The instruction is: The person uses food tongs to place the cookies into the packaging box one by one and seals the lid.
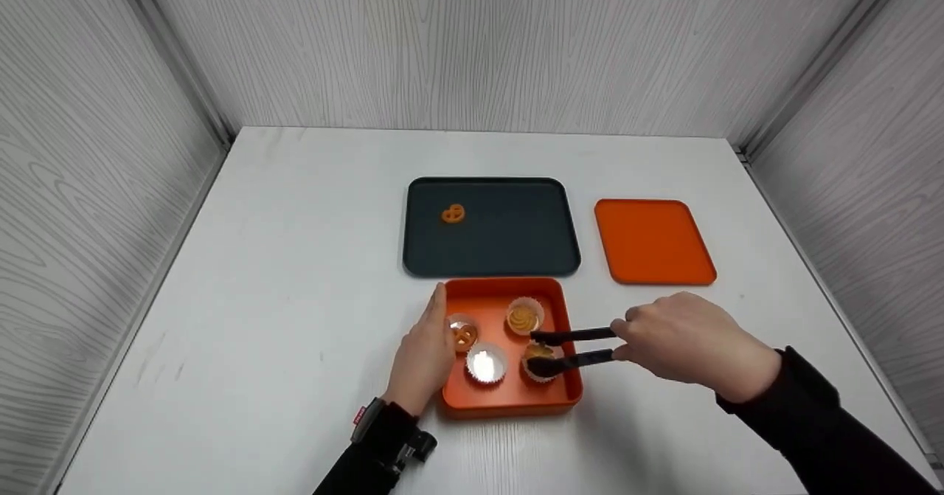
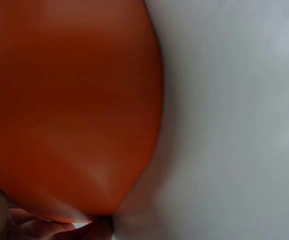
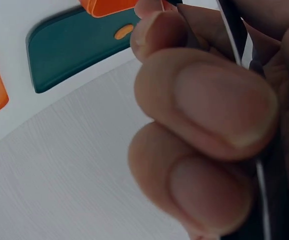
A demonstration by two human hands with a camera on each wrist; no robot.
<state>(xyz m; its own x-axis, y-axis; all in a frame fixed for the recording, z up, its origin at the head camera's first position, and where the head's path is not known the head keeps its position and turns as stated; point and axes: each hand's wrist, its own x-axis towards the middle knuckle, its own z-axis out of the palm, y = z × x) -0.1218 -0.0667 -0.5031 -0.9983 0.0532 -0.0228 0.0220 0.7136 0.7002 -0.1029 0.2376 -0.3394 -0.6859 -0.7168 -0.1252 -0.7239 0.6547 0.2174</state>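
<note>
An orange box [image 1: 501, 399] holds several pale baking cups. My left hand [image 1: 422, 358] lies along the box's left wall, fingers fairly straight; the left wrist view shows the orange wall [image 2: 79, 100] close up. My right hand [image 1: 682, 340] grips black tongs [image 1: 586, 335], and fingers [image 3: 204, 100] curl round them in the right wrist view. The tong tips are at a golden piece [image 1: 537, 350] in the lower right cup; whether they pinch it I cannot tell. A swirled cookie [image 1: 523, 319] sits in the upper right cup, a pretzel [image 1: 464, 338] in the left one. The lower middle cup [image 1: 486, 364] shows a shiny bare bottom.
Behind the box lies a dark tray [image 1: 509, 233] with one pretzel [image 1: 453, 214] on it. An orange lid-like tray [image 1: 655, 243] is at the right. Grey wood-grain panels [image 1: 472, 45] enclose the white table [image 1: 280, 281] at the back and both sides.
</note>
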